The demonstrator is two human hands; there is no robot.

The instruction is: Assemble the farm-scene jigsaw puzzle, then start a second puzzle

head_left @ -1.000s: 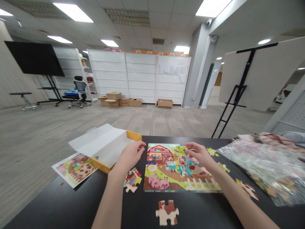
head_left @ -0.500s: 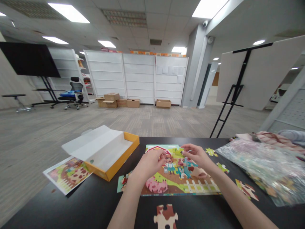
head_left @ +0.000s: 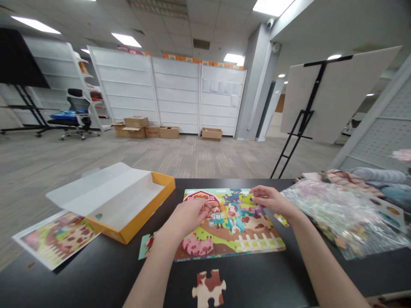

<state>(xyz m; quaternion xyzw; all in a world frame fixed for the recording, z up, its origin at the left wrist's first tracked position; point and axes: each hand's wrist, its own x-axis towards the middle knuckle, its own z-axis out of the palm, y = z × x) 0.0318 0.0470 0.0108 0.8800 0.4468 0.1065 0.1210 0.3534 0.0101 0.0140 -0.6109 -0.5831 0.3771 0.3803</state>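
my left hand [head_left: 189,214] curls narrowly over the red barn of a colourful cardboard farm jigsaw [head_left: 224,246] on the black table [head_left: 257,282]; my right hand [head_left: 276,203], fingers slightly parted, is at its upper right. i cannot tell whether either grips a piece. most of the scene looks filled in, but a brown-and-cream cardboard piece [head_left: 203,293] lies loose in front, with others at both sides.
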